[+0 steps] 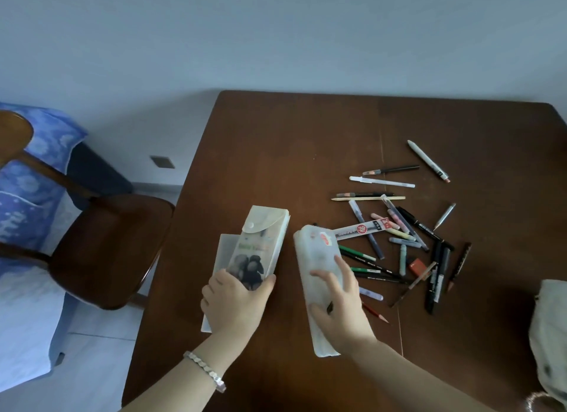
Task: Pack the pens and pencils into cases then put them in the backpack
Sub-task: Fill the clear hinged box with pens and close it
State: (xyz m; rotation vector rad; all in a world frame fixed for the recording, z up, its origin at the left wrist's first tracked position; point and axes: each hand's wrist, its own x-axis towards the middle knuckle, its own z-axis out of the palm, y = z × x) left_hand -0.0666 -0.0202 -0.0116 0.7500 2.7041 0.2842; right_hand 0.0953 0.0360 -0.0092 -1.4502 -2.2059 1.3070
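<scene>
On the brown bench [276, 153], the left hand [236, 301] grips the snap-flap pencil case [260, 239] and the right hand [337, 301] lies flat on the frosted pencil case [316, 252], probably to steady both for filling. The loose pens and pencils [399, 236] lie scattered just right of the cases. A pale bag [549, 328], maybe the backpack, sits at the right edge, and nothing blocks the way.

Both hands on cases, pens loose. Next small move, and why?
Probably pop the snap flap on the case under the left hand: it looks shut, and the pens and pencils lie loose on the table. The right hand rests on the other case.
</scene>
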